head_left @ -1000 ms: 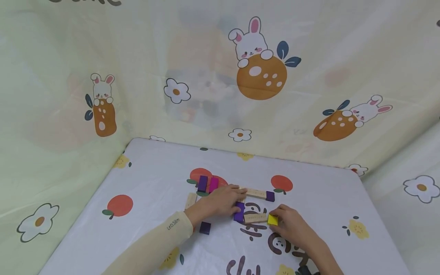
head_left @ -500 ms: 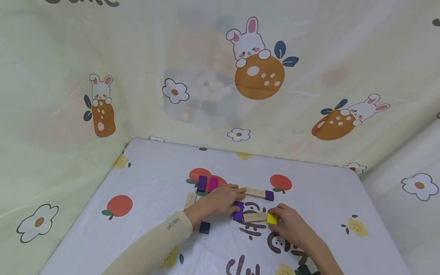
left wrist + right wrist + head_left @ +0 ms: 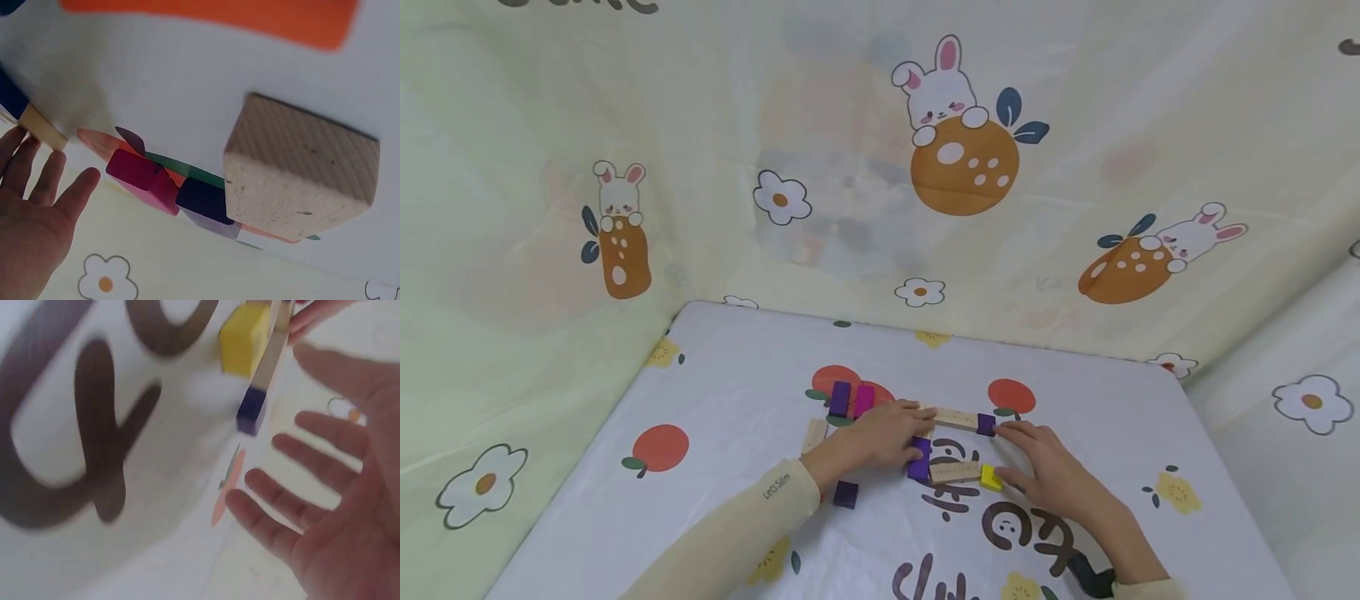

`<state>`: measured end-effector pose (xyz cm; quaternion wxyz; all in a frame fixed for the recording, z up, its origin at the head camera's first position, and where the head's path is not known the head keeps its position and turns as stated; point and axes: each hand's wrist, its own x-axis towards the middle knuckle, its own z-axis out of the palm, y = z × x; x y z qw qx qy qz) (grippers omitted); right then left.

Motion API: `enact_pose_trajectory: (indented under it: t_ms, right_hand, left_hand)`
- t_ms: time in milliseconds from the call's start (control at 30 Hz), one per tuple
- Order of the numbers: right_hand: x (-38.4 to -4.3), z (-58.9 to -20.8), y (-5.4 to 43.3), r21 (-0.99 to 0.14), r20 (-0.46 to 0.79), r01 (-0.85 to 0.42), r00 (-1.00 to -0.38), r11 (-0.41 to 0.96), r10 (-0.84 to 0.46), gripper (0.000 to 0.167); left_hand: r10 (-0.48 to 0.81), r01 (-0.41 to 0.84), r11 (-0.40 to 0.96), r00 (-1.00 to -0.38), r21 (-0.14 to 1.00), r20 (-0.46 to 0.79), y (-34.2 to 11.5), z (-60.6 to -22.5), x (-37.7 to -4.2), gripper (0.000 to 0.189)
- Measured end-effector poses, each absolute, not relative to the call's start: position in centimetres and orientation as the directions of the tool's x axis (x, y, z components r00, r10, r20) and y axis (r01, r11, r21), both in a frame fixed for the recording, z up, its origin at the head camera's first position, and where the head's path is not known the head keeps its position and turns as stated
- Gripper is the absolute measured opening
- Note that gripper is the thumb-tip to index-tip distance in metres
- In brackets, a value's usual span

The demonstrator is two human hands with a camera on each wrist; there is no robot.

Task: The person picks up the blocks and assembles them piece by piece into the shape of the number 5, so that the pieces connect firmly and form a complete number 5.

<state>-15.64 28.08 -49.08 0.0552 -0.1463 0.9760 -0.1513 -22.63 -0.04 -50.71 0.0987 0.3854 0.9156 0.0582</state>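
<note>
In the head view my left hand (image 3: 887,437) rests over the left part of a small block layout, thumb at a purple block (image 3: 918,462) and fingers at the far wooden block (image 3: 953,418). Its fingers look loosely extended in the left wrist view. A small dark purple block (image 3: 987,424) ends the far row. A wooden block (image 3: 955,472) in the near row leads to a yellow block (image 3: 991,477). My right hand (image 3: 1060,475) is spread at the right ends, its fingertips by the dark purple block and its thumb near the yellow one. The left hand hides part of the layout.
Left of the layout, a purple block (image 3: 840,399) and a magenta block (image 3: 864,400) lie side by side. A wooden block (image 3: 814,435) is partly behind the left forearm, with a dark block (image 3: 846,494) nearer. A printed curtain (image 3: 850,250) rises behind the table.
My right hand has let go of the yellow block and spread out, its fingers moving farther back to the dark purple block. The left hand stays in place.
</note>
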Motion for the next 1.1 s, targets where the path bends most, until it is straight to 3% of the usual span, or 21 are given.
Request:
enact_pose_trajectory:
  t_ms: [233,767,1100]
  right_hand:
    - [-17.2,-49.8,28.8,-0.334,-0.158,-0.273,-0.927,0.902,-0.339,0.081]
    - [-17.6,-51.1,28.6,-0.314,-0.141,-0.289,-0.928,0.904,-0.345,0.081]
    - [-17.6,-50.7,28.5,-0.320,-0.157,-0.283,-0.926,0.904,-0.345,0.078]
  left_hand:
    - [0.719,0.698,0.694,-0.681,0.177,-0.137,0.0,-50.9,-22.7,0.058]
    - [0.706,0.685,0.708,-0.692,0.174,-0.147,-0.1,-50.9,-22.4,0.058]
    - [0.715,0.685,0.675,-0.700,0.275,-0.011,-1.3,-49.7,-23.2,0.046]
